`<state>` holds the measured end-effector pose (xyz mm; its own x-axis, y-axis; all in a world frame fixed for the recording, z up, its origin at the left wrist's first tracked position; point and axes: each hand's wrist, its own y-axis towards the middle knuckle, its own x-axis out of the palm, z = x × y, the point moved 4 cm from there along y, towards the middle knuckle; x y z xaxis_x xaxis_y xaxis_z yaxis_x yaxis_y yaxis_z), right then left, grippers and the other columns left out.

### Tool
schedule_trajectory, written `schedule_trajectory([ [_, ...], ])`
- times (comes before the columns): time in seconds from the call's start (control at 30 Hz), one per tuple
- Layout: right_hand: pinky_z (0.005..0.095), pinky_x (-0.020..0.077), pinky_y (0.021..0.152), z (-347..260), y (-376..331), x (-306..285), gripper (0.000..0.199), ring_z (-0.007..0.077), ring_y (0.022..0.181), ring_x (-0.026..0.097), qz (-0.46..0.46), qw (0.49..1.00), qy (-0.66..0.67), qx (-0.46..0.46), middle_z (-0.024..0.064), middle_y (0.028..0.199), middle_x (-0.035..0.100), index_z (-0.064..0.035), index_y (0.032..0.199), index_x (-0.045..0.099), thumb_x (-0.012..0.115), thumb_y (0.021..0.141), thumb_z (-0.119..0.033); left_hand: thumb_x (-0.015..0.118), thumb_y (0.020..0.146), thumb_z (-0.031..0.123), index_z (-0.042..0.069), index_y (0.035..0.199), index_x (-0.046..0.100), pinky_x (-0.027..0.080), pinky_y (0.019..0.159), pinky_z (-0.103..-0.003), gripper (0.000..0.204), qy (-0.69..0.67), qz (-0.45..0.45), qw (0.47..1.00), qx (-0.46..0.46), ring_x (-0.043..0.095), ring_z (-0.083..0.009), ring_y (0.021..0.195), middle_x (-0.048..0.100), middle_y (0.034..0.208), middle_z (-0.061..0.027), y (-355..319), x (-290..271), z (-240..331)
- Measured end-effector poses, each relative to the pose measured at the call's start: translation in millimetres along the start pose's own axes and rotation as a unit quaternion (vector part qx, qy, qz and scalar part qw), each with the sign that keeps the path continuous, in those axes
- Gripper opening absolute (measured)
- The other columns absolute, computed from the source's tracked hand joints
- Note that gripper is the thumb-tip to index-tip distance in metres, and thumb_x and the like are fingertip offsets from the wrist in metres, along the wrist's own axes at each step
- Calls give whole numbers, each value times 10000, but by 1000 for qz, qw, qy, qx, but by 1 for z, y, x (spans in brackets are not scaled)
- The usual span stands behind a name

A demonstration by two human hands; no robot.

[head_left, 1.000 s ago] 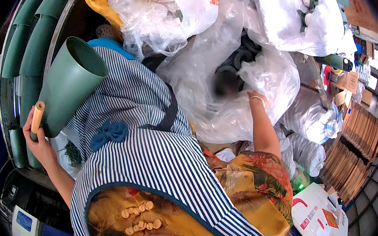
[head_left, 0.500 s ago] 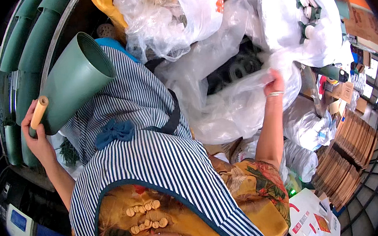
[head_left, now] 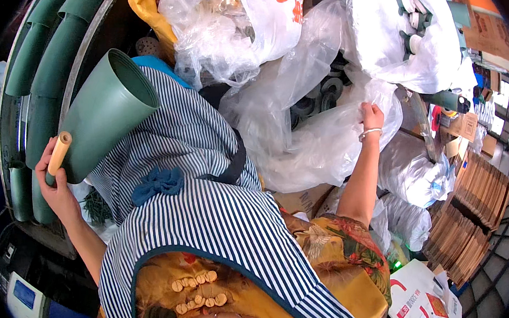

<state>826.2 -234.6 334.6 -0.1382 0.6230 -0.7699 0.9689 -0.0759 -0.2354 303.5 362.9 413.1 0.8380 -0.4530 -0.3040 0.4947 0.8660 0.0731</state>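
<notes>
The left hand (head_left: 55, 187) is closed around a short pale wooden handle (head_left: 58, 153) and presses against the lower end of a green plastic pipe (head_left: 103, 115), which slants up and away from that hand across the person's blue-and-white striped apron (head_left: 192, 208). Whether the fingers also grip the pipe itself is hidden. Beyond that hand stands a row of similar green pipes (head_left: 37, 69). With the pipe held only near its low end, its wide open mouth could swing or slip, and knock the clear bags just past it.

The right hand (head_left: 372, 116), a bangle at its wrist, has its fingers pinched on the edge of a large clear plastic bag (head_left: 319, 134) that holds dark ring-shaped parts (head_left: 316, 95). The film looks thin; a one-handed pull could tear it or tip the opening, spilling the rings among the other stuffed bags (head_left: 401, 28) crowding above and beside that hand.
</notes>
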Motion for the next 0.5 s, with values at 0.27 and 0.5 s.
schedule_trajectory([
  [0.27,460,529,623,-146,-130,79,238,336,715,656,179,863,-386,-271,139,927,647,-106,996,632,581,867,-299,670,888,325,20,1181,496,304,1086,-366,457,2,28,1000,-6,476,-241,1238,522,1325,-143,-2,1,-4],
  [0.5,460,521,828,72,-18,220,439,367,948,620,42,964,-247,91,152,1142,610,-26,1182,558,615,820,-268,645,919,287,48,1230,481,341,1025,-330,425,-3,86,995,-53,472,-187,1159,497,1257,-62,-2,-25,-37],
])
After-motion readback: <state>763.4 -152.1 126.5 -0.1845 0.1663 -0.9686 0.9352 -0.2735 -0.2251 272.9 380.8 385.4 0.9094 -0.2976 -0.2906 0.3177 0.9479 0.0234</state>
